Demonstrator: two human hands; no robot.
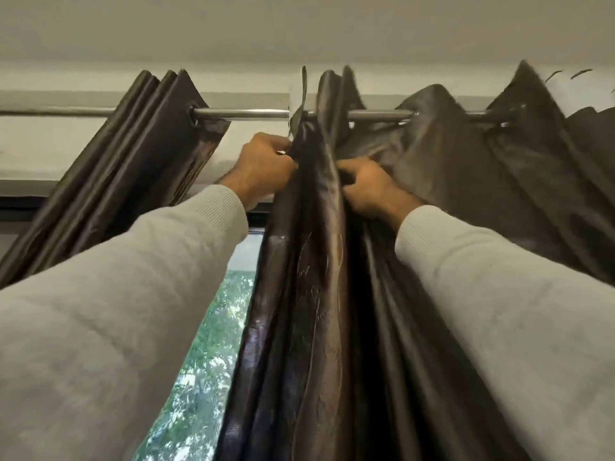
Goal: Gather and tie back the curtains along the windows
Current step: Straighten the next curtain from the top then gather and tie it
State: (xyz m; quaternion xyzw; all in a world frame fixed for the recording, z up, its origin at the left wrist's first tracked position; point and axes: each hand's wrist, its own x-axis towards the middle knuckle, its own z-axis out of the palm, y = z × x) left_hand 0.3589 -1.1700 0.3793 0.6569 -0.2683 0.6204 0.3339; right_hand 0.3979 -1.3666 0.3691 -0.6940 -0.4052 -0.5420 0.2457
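Note:
A dark brown satin curtain hangs by eyelets from a metal rod and is partly bunched toward the middle. My left hand grips its left edge just under the rod, where a thin fabric strip sticks up. My right hand clutches a fold of the same curtain a little to the right. A second brown curtain hangs gathered at the left on the same rod. Both arms wear light grey sleeves.
Between the two curtains a strip of window shows green trees outside. The white wall and ceiling sit close above the rod. More curtain folds spread off to the right edge.

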